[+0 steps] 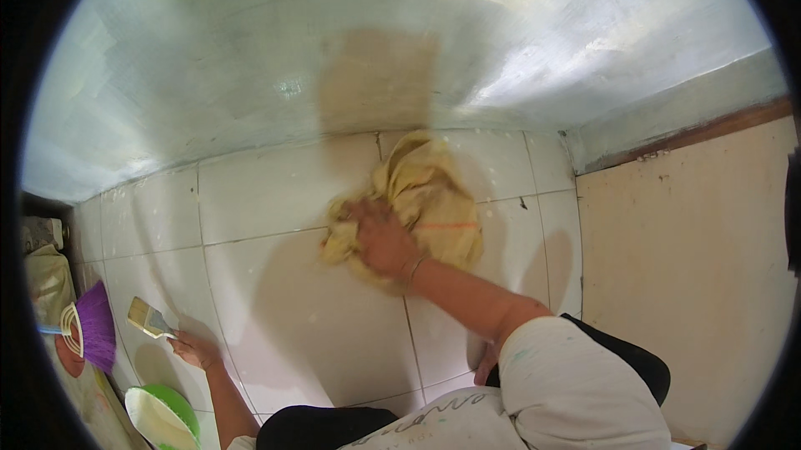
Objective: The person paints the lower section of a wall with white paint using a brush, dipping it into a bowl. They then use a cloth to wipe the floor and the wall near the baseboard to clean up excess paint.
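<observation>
My right hand (384, 241) presses a crumpled yellow cloth (438, 199) onto the white tiled floor (275, 199), close to the foot of the wall. Its fingers bunch the cloth's left side and are slightly blurred. Off to the left, my left hand (197, 350) grips the handle of a flat paintbrush (150, 319). The brush is held above the tiles, its pale bristles pointing up and left. Just below that hand, a green container (177, 407) with a cream-white inside stands at the lower left.
A glossy pale grey-green wall (234, 74) rises along the far side. At the left edge are a purple-bristled broom (98, 329) and a stained cloth or sheet (50, 283). A beige panel (684, 266) bounds the right. A small dark speck (523, 203) lies on the tiles.
</observation>
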Available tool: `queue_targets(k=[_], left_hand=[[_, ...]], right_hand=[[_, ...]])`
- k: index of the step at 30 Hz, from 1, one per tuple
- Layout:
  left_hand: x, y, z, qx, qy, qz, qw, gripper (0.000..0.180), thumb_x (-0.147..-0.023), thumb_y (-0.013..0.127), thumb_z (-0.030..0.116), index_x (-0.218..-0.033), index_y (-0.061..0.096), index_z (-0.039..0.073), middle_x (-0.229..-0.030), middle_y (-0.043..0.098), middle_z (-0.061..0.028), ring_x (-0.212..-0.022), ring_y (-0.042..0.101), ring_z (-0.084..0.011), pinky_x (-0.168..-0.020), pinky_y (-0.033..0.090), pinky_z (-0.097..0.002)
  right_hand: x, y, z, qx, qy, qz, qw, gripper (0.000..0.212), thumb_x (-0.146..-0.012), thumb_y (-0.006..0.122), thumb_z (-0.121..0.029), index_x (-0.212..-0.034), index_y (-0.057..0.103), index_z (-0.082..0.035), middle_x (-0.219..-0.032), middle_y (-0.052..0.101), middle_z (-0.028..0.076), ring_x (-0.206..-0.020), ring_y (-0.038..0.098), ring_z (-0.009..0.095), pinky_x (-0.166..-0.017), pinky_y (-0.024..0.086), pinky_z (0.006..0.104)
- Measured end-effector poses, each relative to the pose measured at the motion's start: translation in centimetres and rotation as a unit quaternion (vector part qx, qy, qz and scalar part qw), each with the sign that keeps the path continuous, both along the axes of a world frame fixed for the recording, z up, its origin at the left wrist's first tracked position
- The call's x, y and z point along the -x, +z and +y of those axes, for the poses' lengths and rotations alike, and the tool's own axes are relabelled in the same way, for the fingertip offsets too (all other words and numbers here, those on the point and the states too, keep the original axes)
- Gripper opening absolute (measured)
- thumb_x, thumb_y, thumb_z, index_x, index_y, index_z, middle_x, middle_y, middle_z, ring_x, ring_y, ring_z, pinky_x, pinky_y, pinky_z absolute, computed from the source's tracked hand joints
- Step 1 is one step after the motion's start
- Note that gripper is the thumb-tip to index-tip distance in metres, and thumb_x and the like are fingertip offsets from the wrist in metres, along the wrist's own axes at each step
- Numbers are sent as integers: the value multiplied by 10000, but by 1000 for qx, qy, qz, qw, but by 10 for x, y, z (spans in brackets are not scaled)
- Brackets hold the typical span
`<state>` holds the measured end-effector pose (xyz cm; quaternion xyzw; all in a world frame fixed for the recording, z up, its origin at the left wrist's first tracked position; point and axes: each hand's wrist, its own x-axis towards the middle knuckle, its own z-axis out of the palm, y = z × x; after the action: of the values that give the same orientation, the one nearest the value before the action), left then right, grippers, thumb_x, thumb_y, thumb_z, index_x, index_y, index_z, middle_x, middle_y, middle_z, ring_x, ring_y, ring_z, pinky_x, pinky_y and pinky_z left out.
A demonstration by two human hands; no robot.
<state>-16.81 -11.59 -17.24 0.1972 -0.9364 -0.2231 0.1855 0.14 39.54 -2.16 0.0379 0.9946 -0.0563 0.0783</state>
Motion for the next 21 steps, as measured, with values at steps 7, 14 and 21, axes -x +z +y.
queue_targets(k=[7,14,21], left_hand=[[-16,52,50,-235,-78,-7,969,567,-995,375,414,-1195,533,-92,-1080,569,-291,-1002,535,-413,-902,420,-459],[-15,44,75,-152,-64,-2,986,542,-1004,365,401,-1150,514,-100,-1011,537,-270,-937,533,-394,-837,415,-476],[-19,68,74,-100,-88,-17,991,564,-1006,339,382,-1250,462,-111,-1059,536,-301,-967,525,-426,-849,410,-494]], right_hand=[[-107,-30,227,-157,-403,103,896,367,-867,555,-303,-1025,654,13,-1225,560,213,-1080,541,378,-957,421,475],[-32,-13,135,-20,-413,120,903,685,-849,580,-478,-1328,453,-5,-1297,507,215,-1230,456,388,-1050,307,524],[-19,-14,130,-77,-288,100,949,288,-828,597,-270,-967,673,-29,-1130,590,189,-1028,562,396,-902,427,497]])
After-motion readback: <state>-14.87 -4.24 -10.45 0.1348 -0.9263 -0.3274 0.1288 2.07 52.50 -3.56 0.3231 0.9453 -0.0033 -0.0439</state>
